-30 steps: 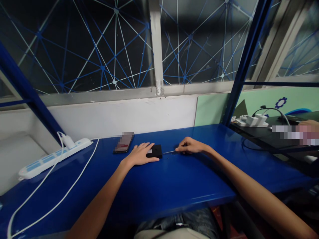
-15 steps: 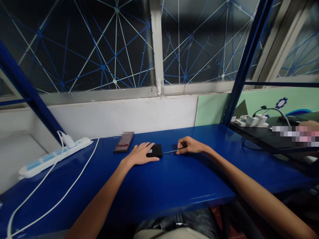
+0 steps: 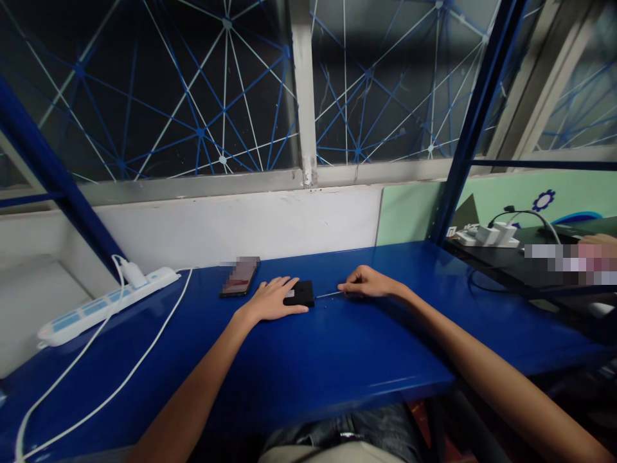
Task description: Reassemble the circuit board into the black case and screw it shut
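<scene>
My left hand [image 3: 277, 298] lies over a small flat black box [image 3: 304, 293], its fingers along the far side and its thumb along the near side, holding it against the blue table. Part of a pale label shows beside the fingers. In my right hand [image 3: 365, 283] a screwdriver [image 3: 330, 294] is pinched; its thin metal shaft points left, and the tip is at or very close to the box's right end. The fingers mostly hide the handle. A few tiny bits, perhaps screws [image 3: 325, 307], lie on the table just under the shaft.
Behind my left hand lies a phone [image 3: 240, 276]. A white power strip [image 3: 108, 305] with a plug and a white cable [image 3: 161, 341] takes up the left side. At the right, a black desk [image 3: 525, 247] holds chargers; a person's hand [image 3: 598, 247] is there.
The fingers of my right hand have shifted slightly left and closed further around the screwdriver's handle, hiding more of it. My left hand and the black box have stayed in place.
</scene>
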Action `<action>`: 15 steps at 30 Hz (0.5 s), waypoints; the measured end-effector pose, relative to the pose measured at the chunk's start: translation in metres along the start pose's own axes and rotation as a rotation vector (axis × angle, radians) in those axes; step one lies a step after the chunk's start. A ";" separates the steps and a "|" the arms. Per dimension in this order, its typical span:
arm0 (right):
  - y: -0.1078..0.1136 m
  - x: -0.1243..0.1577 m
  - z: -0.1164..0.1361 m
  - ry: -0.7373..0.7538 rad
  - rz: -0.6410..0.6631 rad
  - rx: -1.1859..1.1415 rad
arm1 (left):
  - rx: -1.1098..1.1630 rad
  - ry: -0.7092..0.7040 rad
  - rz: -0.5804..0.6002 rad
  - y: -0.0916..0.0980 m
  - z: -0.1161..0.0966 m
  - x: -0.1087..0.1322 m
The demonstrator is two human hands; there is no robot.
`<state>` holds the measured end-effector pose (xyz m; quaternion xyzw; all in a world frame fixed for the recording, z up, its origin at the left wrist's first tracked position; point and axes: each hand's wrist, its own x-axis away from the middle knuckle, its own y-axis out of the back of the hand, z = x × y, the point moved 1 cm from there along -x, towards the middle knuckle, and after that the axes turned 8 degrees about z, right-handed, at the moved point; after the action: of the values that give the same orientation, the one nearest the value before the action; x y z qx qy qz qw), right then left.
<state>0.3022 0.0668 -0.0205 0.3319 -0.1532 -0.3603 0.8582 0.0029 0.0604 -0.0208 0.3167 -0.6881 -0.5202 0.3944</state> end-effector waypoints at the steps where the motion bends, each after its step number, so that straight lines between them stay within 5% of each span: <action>1: 0.002 0.001 0.001 -0.011 -0.010 0.008 | 0.003 -0.003 -0.003 0.000 -0.001 0.001; 8: 0.021 0.012 0.005 -0.058 -0.057 0.060 | 0.074 -0.130 -0.104 0.002 -0.026 0.006; 15: 0.017 0.010 0.004 -0.067 -0.002 0.111 | 0.020 -0.299 -0.182 -0.005 -0.045 0.004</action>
<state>0.3160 0.0661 -0.0058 0.3668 -0.2011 -0.3630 0.8326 0.0399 0.0347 -0.0178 0.3007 -0.7128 -0.5882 0.2357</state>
